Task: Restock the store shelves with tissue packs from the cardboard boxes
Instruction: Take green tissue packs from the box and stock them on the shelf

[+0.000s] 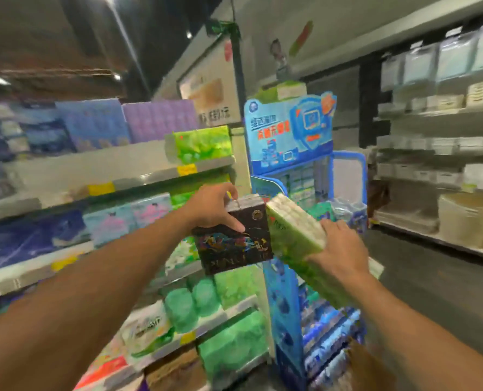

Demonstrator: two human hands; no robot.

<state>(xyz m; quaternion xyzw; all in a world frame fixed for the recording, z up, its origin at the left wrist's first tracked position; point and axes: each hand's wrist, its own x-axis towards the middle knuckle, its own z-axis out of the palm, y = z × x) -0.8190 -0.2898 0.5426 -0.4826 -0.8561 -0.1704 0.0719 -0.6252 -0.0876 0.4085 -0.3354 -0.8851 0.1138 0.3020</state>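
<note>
A: Item held in the left hand [210, 206]?
B: One dark tissue pack [233, 238], gripped from its top, fingers curled over the upper edge, held up in front of the store shelves [116, 173].
A: Item held in the right hand [340, 246]?
B: One green tissue pack [299, 235], clasped at its near end, tilted, its far corner just beside the dark pack.
A: Surroundings logged?
B: A blue display stand [291, 131] is seen behind both packs; a single green pack [202, 143] is noted on the upper shelf.

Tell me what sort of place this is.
Most likely a shop aisle: tiered shelves stacked with wrapped tissue packs, yellow price tags on their edges, and a blue promotional display stand at the aisle end.
</note>
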